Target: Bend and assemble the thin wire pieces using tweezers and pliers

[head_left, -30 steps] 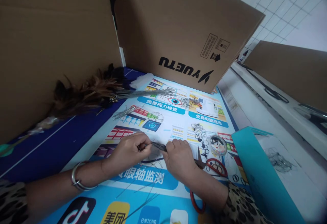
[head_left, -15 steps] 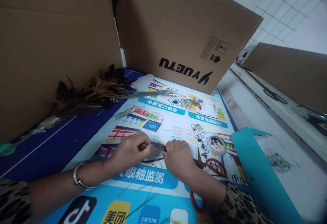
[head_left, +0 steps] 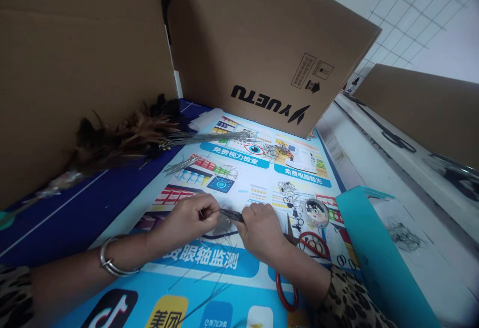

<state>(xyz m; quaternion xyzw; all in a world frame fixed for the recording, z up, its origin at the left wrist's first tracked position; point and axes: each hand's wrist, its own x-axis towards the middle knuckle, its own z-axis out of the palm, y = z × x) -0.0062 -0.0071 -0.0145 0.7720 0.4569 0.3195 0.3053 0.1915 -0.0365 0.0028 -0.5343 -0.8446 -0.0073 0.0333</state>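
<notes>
Left hand (head_left: 198,214) clenched, contents unclear, right hand (head_left: 262,229) around pliers (head_left: 232,215), little room beside scissors (head_left: 295,239)

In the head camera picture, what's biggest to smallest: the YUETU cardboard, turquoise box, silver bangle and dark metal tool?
1. YUETU cardboard
2. Turquoise box
3. Silver bangle
4. Dark metal tool, partly hidden in the right hand

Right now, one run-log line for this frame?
right hand: gripping dark pointed tool | left hand: pinched at its tip, item unclear | scissors: right of right hand | wire bundle: beyond hands, beside feathers
</notes>
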